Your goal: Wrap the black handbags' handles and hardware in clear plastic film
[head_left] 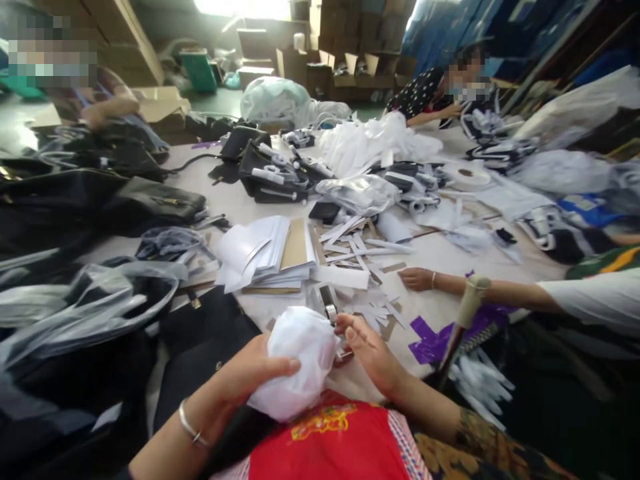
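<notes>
My left hand is closed on a rounded bundle wrapped in thin white paper, its thumb pressed across the near side. The bundle hides what is inside it and most of the left fingers. To its right is my right hand, palm turned toward the bundle and fingers apart. Its fingertips are close to what looks like a small tape dispenser just beyond the bundle. A black bag lies flat on the table, left of my hands.
Stacked white paper sheets and loose paper strips lie ahead. Black bags crowd the left. Another person's hand rests on the table at right, near purple plastic and an upright pole. Two people work farther back.
</notes>
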The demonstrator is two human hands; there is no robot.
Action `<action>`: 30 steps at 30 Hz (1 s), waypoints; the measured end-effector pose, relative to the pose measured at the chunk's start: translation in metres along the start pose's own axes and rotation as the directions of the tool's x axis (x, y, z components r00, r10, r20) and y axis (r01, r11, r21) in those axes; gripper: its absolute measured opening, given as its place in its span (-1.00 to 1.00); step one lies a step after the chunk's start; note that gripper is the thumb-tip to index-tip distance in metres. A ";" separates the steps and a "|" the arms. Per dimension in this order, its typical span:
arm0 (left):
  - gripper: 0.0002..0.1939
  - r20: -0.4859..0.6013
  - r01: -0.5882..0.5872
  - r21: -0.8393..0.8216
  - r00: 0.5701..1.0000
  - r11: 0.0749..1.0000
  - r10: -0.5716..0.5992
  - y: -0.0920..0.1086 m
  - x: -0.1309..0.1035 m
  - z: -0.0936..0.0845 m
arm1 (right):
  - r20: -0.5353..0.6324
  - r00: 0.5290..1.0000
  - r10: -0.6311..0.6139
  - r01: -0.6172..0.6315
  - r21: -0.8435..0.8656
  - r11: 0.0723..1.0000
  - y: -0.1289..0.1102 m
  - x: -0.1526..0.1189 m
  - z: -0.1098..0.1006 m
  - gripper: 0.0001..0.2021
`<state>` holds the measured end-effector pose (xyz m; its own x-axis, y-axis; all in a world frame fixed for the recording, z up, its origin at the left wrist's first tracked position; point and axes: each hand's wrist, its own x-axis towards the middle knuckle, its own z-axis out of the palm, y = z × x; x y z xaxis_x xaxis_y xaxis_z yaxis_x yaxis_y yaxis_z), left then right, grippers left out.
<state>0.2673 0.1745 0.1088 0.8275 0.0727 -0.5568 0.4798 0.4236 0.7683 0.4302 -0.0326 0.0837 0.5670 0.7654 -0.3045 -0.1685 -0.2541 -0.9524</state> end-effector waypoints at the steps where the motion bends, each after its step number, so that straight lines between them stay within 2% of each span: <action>1: -0.38 -0.019 -0.003 -0.036 1.000 0.999 0.002 0.003 0.003 0.000 | 0.050 0.993 0.106 -0.112 0.141 0.984 -0.001 0.001 0.000 -0.41; 3: -0.37 -0.049 -0.031 -0.089 0.998 0.996 0.027 0.011 0.010 0.003 | 0.188 0.961 0.202 -0.259 0.365 0.894 -0.006 0.003 0.002 -0.38; 5: -0.36 -0.064 -0.070 -0.130 0.996 0.989 0.062 0.020 0.018 0.007 | 0.295 0.940 0.174 -0.306 0.495 0.814 -0.014 0.008 0.003 -0.42; 7: -0.34 -0.076 -0.108 -0.168 0.992 0.980 0.096 0.029 0.025 0.009 | 0.328 0.937 0.122 -0.294 0.548 0.783 -0.020 0.015 0.002 -0.52; 10: -0.31 -0.118 -0.165 -0.225 0.983 0.960 0.141 0.037 0.033 0.011 | 0.313 0.945 0.093 -0.256 0.531 0.808 -0.020 0.027 -0.001 -0.50; 13: -0.25 -0.149 -0.217 -0.307 0.973 0.927 0.178 0.039 0.042 0.014 | 0.229 0.967 0.110 -0.205 0.448 0.870 -0.014 0.034 0.003 -0.51; 17: -0.21 -0.239 -0.298 -0.375 0.946 0.878 0.219 0.034 0.058 0.021 | 0.105 0.984 0.141 -0.170 0.361 0.917 -0.009 0.035 0.017 -0.55; 21: -0.20 -0.342 -0.325 -0.414 0.921 0.850 0.185 0.027 0.071 0.028 | -0.009 0.988 0.154 -0.141 0.352 0.925 -0.011 0.033 0.026 -0.52; 25: -0.28 -0.357 -0.356 -0.367 0.907 0.860 0.223 0.024 0.072 0.028 | 0.106 0.986 0.129 -0.157 0.327 0.932 -0.013 0.032 0.023 -0.62; 27: -0.32 -0.309 -0.350 -0.329 0.918 0.877 0.250 0.025 0.070 0.025 | 0.149 0.979 0.136 -0.179 0.327 0.928 -0.011 0.033 0.020 -0.65; 30: -0.34 -0.237 -0.312 -0.307 0.940 0.899 0.245 0.032 0.071 0.020 | 0.136 0.973 0.186 -0.221 0.316 0.923 -0.007 0.042 0.015 -0.64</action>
<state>0.3473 0.1752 0.1001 0.8261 0.3866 -0.4100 0.0836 0.6353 0.7677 0.4432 0.0099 0.0776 0.4107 0.7777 -0.4759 -0.5358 -0.2165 -0.8161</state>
